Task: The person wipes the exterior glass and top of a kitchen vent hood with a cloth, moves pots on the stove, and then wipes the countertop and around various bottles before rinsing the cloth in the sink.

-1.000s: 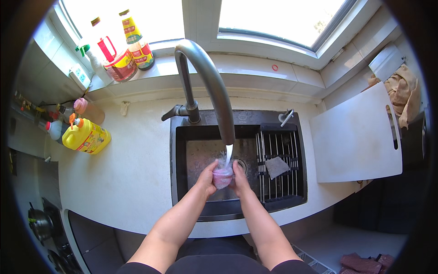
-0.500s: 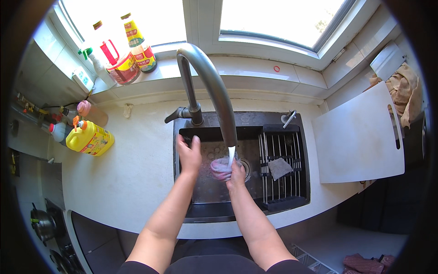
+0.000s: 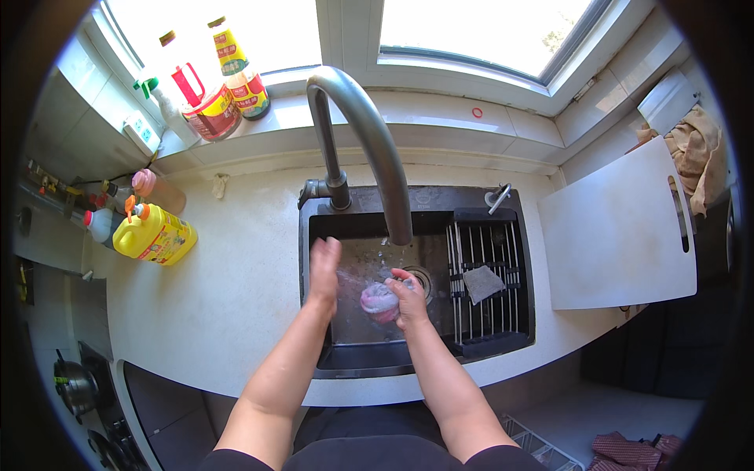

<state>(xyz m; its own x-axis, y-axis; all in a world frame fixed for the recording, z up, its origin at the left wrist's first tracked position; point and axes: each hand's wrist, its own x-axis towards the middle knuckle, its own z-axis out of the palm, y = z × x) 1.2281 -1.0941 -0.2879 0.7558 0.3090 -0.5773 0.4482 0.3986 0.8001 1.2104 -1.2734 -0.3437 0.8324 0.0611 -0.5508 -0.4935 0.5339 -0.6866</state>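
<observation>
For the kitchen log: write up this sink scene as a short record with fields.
place: dark sink set in a pale speckled counter under a window
tap: curved grey faucet over the basin
right hand: holds a pink cloth in the basin, near the drain
left hand: open, fingers spread, beside the cloth, not gripping it
rack: dark wire rack in the sink's right part, a grey rag on it
counter left: yellow jug
counter right: white cutting board
windowsill: bottles

Bright daylight pours through the window [image 3: 487, 31] above a pale bench [image 3: 228, 290] — grey tiled wall [image 3: 620, 86] at right.
</observation>
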